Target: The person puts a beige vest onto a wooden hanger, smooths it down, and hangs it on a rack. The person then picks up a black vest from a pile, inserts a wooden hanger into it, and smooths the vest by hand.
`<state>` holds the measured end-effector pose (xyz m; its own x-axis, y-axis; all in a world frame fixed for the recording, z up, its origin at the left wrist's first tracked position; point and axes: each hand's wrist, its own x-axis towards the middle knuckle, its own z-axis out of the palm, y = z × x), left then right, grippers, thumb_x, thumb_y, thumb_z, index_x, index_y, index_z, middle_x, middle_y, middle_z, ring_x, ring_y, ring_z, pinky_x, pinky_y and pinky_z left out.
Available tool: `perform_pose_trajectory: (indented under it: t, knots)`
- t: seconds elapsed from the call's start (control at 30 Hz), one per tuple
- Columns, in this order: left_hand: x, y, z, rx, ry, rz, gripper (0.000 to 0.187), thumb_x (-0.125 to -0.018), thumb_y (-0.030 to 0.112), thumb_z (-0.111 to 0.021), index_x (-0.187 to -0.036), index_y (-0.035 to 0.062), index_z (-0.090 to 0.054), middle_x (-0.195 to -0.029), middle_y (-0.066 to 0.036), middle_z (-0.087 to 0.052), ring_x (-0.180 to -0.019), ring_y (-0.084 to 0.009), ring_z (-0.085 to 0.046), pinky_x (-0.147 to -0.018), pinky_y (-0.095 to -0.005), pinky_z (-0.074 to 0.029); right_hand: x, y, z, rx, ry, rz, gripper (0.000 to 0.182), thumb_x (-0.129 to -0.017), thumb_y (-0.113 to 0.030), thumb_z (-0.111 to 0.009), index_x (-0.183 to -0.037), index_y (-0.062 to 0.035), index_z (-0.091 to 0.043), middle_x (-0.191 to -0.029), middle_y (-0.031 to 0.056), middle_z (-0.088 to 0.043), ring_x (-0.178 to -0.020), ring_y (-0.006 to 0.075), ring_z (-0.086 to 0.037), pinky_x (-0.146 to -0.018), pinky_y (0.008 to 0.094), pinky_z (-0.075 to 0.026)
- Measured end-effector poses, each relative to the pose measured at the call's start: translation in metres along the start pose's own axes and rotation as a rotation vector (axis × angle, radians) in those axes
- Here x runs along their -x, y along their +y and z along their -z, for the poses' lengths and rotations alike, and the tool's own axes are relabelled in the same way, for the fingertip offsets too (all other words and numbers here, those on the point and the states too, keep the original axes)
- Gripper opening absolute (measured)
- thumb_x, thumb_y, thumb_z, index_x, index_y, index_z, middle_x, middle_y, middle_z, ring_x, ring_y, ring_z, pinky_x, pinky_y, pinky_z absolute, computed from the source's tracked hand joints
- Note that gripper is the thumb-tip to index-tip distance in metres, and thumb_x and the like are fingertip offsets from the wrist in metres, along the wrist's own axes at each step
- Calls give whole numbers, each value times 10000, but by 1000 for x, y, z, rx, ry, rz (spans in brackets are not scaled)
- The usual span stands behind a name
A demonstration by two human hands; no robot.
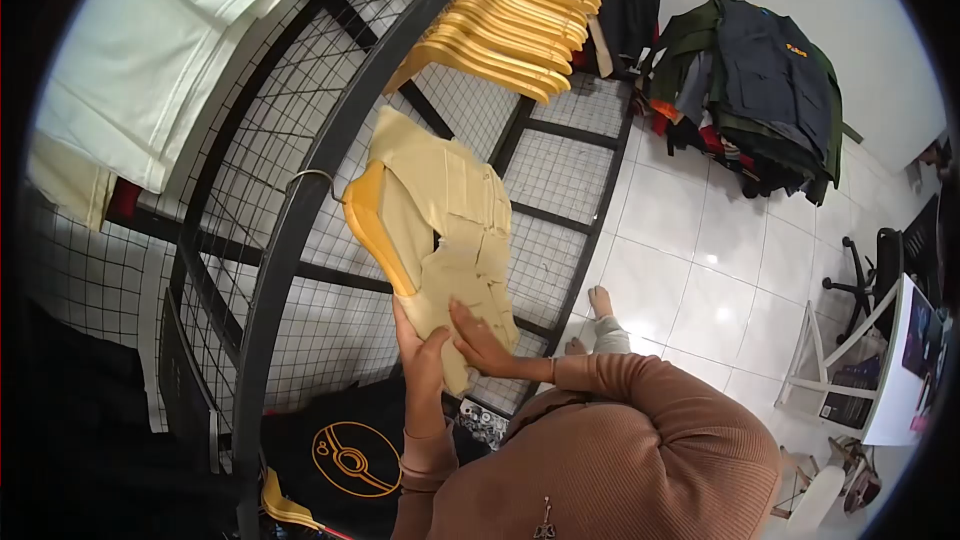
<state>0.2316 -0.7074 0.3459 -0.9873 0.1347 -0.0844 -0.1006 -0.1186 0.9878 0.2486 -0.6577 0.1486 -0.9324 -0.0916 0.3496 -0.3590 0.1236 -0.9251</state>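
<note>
A beige vest (465, 205) with pockets hangs on a yellow wooden hanger (378, 225). The hanger's metal hook loops over the black rail (300, 210) of a rack. My left hand (424, 358) is closed on the vest's near shoulder edge, thumb in front and fingers partly hidden behind the cloth. Across the front of the vest lies my right hand (484, 342), its fingers stretched out and touching the fabric, not wrapped round it.
Several bare wooden hangers (510, 20) hang further along the rail. Dark jackets (770, 80) hang in a bunch beyond. Pale garments (150, 60) are at upper left. Below hangs a black garment (345, 440) with an orange print. A white desk (905, 370) stands at right on the tiled floor (690, 250).
</note>
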Motion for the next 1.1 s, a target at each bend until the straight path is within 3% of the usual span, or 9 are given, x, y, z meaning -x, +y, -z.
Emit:
perform_pose_trajectory:
  t: [0.13,0.23,0.37,0.5,0.57,0.6,0.7,0.83,1.1]
  knots:
    - [0,1,0,-19,-1,-10,842,-648,-133,-451,-1427,35,-178,-1291,-149,-413,-1154,-235,-464,-957,-303,-391,21,36,14,94,-33,-537,676,-961,-352,-360,-1428,61,-101,-1502,202,-133,-1394,341,-113,-1112,389,-91]
    - [1,6,-7,24,-10,-7,837,-648,-136,-448,-1423,33,-181,-1287,-150,-418,-1149,-236,-468,-960,-305,-392,-16,-47,39,-94,230,25,656,-963,-331,-360,-1432,48,-102,-1498,215,-131,-1391,346,-120,-1111,408,-115]
    - [1,-3,-4,53,-41,-5,830,-647,-139,-445,-1417,31,-189,-1286,-153,-423,-1152,-238,-470,-962,-310,-394,-26,-81,31,-288,213,213,658,-965,-363,-341,-1429,49,-121,-1490,228,-147,-1375,365,-161,-1103,422,-136]
    - [0,-2,-2,39,-51,-8,807,-661,-130,-455,-1407,31,-192,-1297,-153,-415,-1172,-234,-458,-970,-314,-387,12,23,21,10,-29,100,715,-963,-464,-274,-1426,59,-118,-1489,229,-149,-1370,374,-168,-1103,426,-121]
    - [0,1,0,29,-45,-15,797,-668,-125,-460,-1402,31,-192,-1302,-153,-410,-1181,-231,-453,-973,-315,-384,33,68,17,137,-38,-477,730,-955,-478,-290,-1421,63,-133,-1487,233,-152,-1371,378,-163,-1105,427,-116]
    - [0,2,0,26,-44,-8,799,-665,-124,-460,-1402,31,-194,-1302,-152,-410,-1180,-231,-455,-975,-315,-383,20,59,23,142,-41,-462,730,-955,-478,-290,-1421,63,-133,-1487,233,-152,-1371,378,-163,-1105,427,-116]
    - [3,-3,-2,39,-31,10,804,-658,-123,-459,-1402,31,-196,-1301,-150,-412,-1177,-231,-457,-977,-315,-382,-20,-37,60,58,151,108,742,-948,-494,-301,-1424,51,-135,-1480,239,-165,-1375,380,-152,-1101,435,-139]
    - [2,-12,1,91,-23,9,806,-656,-122,-458,-1403,30,-197,-1300,-145,-414,-1182,-228,-451,-983,-313,-376,-35,-79,50,-150,122,439,709,-954,-457,-311,-1426,43,-138,-1469,251,-184,-1372,383,-161,-1094,439,-152]
    - [2,-4,16,-20,-18,-15,787,-663,-121,-470,-1398,33,-236,-1308,-110,-405,-1215,-198,-403,-1006,-296,-333,-35,56,74,254,-150,-95,603,-950,-278,-380,-1426,29,-172,-1477,200,-221,-1368,353,-203,-1095,424,-161]
